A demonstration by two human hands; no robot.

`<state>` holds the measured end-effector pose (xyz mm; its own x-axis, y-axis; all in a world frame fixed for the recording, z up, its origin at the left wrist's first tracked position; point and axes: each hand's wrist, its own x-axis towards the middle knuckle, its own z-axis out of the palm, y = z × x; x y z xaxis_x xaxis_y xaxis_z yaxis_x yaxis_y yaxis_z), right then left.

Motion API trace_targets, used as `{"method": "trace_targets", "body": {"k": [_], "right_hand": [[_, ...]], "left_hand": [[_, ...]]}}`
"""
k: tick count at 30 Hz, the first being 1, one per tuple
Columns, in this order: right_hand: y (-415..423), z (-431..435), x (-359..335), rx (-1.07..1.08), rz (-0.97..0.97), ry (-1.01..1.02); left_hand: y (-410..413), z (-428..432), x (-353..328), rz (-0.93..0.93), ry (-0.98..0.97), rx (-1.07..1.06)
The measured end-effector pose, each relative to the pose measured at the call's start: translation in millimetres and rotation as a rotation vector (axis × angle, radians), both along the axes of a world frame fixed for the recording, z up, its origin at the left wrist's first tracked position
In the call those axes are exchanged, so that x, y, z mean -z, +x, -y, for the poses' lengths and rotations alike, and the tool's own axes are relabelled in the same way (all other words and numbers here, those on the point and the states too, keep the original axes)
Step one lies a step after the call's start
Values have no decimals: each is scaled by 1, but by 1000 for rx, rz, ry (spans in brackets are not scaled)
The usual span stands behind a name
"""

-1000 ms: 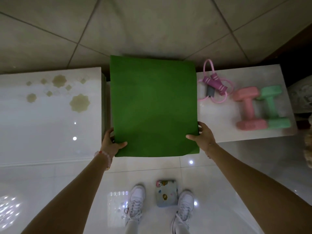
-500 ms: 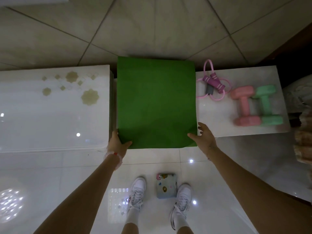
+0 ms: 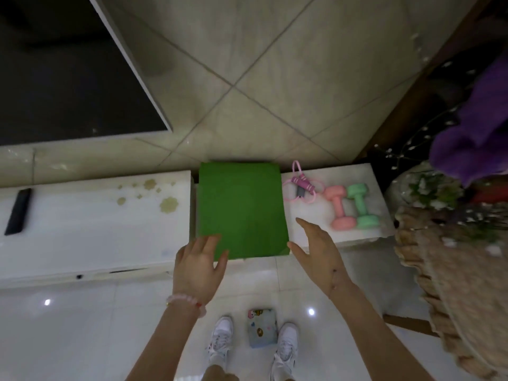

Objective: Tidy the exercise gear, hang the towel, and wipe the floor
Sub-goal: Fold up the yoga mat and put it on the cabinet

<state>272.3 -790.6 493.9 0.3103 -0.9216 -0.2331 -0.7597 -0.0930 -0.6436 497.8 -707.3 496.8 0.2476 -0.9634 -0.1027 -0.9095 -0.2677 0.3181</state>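
Looking down, a folded green mat [image 3: 242, 207] lies flat in the gap between a long white bench [image 3: 82, 229] and a smaller white stand [image 3: 316, 211]. A left hand [image 3: 198, 268] with spread, straight fingers overlaps the mat's near left corner, holding nothing; actual contact is unclear. A right hand [image 3: 319, 259], also open and empty, hovers just beside the near right corner. On the stand sit a pink skipping rope [image 3: 302, 185], a pink dumbbell [image 3: 339, 206] and a green dumbbell [image 3: 361, 204]. A small patterned cloth [image 3: 261, 328] lies on the floor between white shoes [image 3: 221, 339].

bare shelf [image 3: 316, 210] between mat [image 3: 242, 210] and pink dumbbell [image 3: 339, 206], jump rope [image 3: 303, 185] behind
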Motion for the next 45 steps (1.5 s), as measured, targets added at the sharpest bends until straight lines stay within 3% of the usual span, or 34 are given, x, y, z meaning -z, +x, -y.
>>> {"method": "trace_targets", "body": {"k": [7, 16, 30, 45], "right_hand": [[-29, -29, -119, -61, 31, -268], [-42, -46, -189, -58, 54, -422], [-28, -129, -248, -153, 48, -534], [-46, -232, -237, -274, 55, -579]], "left_hand": [[-30, -18, -134, 161, -206, 65], [-48, -57, -210, 265, -407, 68], [-50, -146, -255, 326, -451, 15], [-85, -274, -235, 281, -448, -93]]}}
